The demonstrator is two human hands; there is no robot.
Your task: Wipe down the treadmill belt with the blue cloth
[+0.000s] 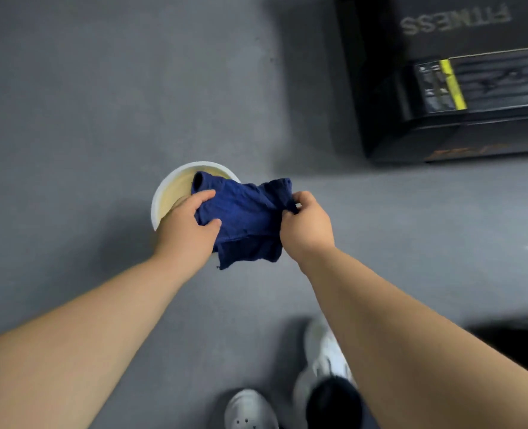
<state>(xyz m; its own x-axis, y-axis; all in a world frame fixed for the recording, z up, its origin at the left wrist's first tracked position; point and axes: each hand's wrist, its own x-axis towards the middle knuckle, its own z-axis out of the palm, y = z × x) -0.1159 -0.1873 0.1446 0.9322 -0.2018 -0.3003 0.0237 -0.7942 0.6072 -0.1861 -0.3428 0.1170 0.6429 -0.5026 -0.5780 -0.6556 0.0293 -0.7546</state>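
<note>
A dark blue cloth (246,216) hangs crumpled between both my hands in the middle of the head view. My left hand (187,226) grips its left side, and my right hand (307,226) pinches its right edge. The cloth is held above the grey floor, partly over a white bucket (160,196). The black treadmill (442,88) lies at the top right, well away from the cloth, with the word FITNESS on its dark belt (461,17) and a yellow stripe on its end cap.
The white bucket stands on the grey floor (86,103) under my left hand; its inside looks pale yellow. My two white shoes (321,357) show at the bottom edge. A dark object sits at the lower right edge.
</note>
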